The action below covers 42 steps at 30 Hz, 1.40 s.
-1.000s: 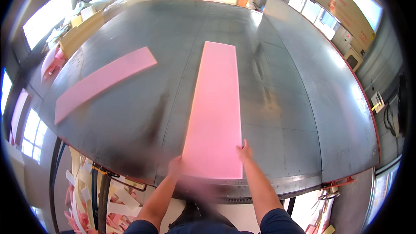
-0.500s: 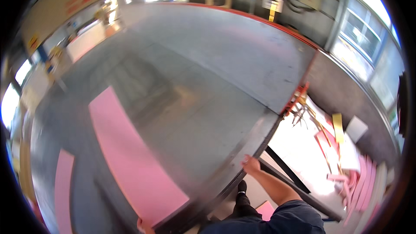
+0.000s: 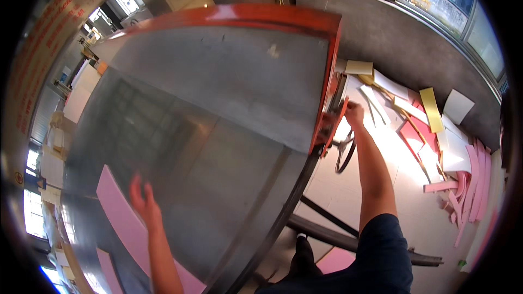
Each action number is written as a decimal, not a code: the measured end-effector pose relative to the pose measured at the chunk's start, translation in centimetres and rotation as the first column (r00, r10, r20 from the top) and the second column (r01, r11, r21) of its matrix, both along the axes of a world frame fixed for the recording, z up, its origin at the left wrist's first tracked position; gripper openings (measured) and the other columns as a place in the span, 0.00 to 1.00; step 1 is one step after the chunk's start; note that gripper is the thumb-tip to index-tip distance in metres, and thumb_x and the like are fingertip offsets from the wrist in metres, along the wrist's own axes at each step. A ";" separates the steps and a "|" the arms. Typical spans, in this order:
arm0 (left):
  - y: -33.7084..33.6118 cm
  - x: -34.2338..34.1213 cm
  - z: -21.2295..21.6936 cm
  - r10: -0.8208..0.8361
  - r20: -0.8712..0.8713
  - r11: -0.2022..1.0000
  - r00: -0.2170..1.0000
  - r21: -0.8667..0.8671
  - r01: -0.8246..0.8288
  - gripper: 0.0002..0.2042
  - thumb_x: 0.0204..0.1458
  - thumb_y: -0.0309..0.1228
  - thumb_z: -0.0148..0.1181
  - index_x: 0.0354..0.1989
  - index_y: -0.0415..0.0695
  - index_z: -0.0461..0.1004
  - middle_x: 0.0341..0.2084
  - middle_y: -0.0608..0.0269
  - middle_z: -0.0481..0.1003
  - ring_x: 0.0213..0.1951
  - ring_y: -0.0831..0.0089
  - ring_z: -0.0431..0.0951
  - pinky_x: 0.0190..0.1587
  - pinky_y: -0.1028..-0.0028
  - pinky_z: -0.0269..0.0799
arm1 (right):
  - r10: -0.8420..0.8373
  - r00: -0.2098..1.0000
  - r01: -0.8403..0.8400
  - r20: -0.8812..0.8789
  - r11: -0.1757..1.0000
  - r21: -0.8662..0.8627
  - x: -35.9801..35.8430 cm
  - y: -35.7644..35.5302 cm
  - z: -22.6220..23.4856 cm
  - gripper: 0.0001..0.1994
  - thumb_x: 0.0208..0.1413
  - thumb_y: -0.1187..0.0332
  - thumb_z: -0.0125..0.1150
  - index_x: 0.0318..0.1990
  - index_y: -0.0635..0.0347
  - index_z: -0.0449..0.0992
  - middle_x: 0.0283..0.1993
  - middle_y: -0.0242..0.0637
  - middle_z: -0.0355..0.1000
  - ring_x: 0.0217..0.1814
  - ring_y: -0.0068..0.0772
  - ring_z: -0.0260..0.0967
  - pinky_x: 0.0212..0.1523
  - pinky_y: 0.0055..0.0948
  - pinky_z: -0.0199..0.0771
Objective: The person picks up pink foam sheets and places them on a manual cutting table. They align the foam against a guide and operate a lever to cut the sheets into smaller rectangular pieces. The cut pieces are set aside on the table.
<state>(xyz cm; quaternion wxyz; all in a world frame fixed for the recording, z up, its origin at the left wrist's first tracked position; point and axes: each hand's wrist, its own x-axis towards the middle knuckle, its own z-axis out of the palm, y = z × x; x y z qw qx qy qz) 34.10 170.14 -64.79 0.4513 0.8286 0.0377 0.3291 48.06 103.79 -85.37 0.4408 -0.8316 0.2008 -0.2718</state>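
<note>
A long pink foam strip (image 3: 121, 201) lies on the grey flat table (image 3: 239, 147), running to its near edge. Over the strip's right side my left hand (image 3: 144, 200) is raised with fingers spread, slightly blurred and holding nothing. My right hand (image 3: 354, 113) is at the table's right side, against the red metal bracket (image 3: 339, 120) at the end of the red-edged raised section. Its fingers are curled closed there; what lies between them is hidden. Just below the bracket is a dark handwheel (image 3: 346, 155). A second, narrower pink strip (image 3: 109, 269) lies farther left.
Pink, white and yellow foam offcuts (image 3: 430, 114) litter the floor to the right, below the wall. A dark metal bar (image 3: 321, 231) juts out near my legs, with a pink sheet (image 3: 336, 260) on the floor under it. A red rail (image 3: 229, 16) borders the table's far side.
My right hand has gone from the table's near edge forward to the red bracket. My left hand has left the pink strip's near end and risen over the table. The view has turned right.
</note>
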 end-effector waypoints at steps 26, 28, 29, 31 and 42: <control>-41.4 14.5 23.5 -0.739 -0.208 0.486 0.641 0.495 0.720 0.17 0.54 0.43 0.61 0.23 0.41 0.77 0.12 0.60 0.70 0.17 0.64 0.70 0.23 0.71 0.64 | 0.873 0.189 -0.952 -0.450 0.049 -0.303 7.6 -3.5 -1.3 0.18 0.42 0.57 0.68 0.41 0.54 0.80 0.43 0.43 0.76 0.37 0.41 0.76 0.36 0.37 0.75; -41.2 14.6 23.0 -0.746 -0.180 0.496 0.641 0.492 0.715 0.18 0.54 0.45 0.60 0.21 0.42 0.76 0.12 0.60 0.70 0.17 0.64 0.72 0.23 0.69 0.64 | 0.771 0.439 -0.788 -0.462 0.578 0.215 5.8 -5.9 -3.7 0.19 0.47 0.52 0.66 0.43 0.53 0.80 0.43 0.45 0.76 0.38 0.40 0.76 0.38 0.37 0.75; -40.6 14.5 22.8 -0.741 -0.168 0.509 0.650 0.492 0.707 0.19 0.54 0.45 0.60 0.20 0.43 0.76 0.12 0.60 0.70 0.17 0.64 0.72 0.23 0.68 0.65 | 0.735 0.454 -0.777 -0.504 0.603 0.179 5.0 -7.4 -3.3 0.20 0.50 0.51 0.64 0.45 0.53 0.80 0.43 0.45 0.77 0.40 0.38 0.76 0.40 0.36 0.75; -39.1 13.5 24.0 -0.729 -0.122 0.520 0.673 0.540 0.661 0.21 0.54 0.48 0.58 0.18 0.43 0.75 0.11 0.59 0.71 0.17 0.62 0.73 0.23 0.67 0.66 | 0.605 0.540 -0.726 -0.585 0.687 0.040 2.8 -12.3 -3.4 0.17 0.56 0.53 0.61 0.42 0.57 0.82 0.37 0.45 0.78 0.38 0.36 0.76 0.39 0.33 0.74; -32.7 4.5 23.9 -0.626 -0.138 0.585 0.768 0.568 0.579 0.22 0.53 0.51 0.52 0.22 0.46 0.81 0.25 0.52 0.79 0.34 0.52 0.79 0.39 0.57 0.73 | 0.158 0.974 -0.177 -0.160 0.977 -0.115 -14.8 -1.8 -4.9 0.17 0.54 0.64 0.57 0.15 0.56 0.63 0.18 0.32 0.61 0.24 0.33 0.61 0.30 0.34 0.62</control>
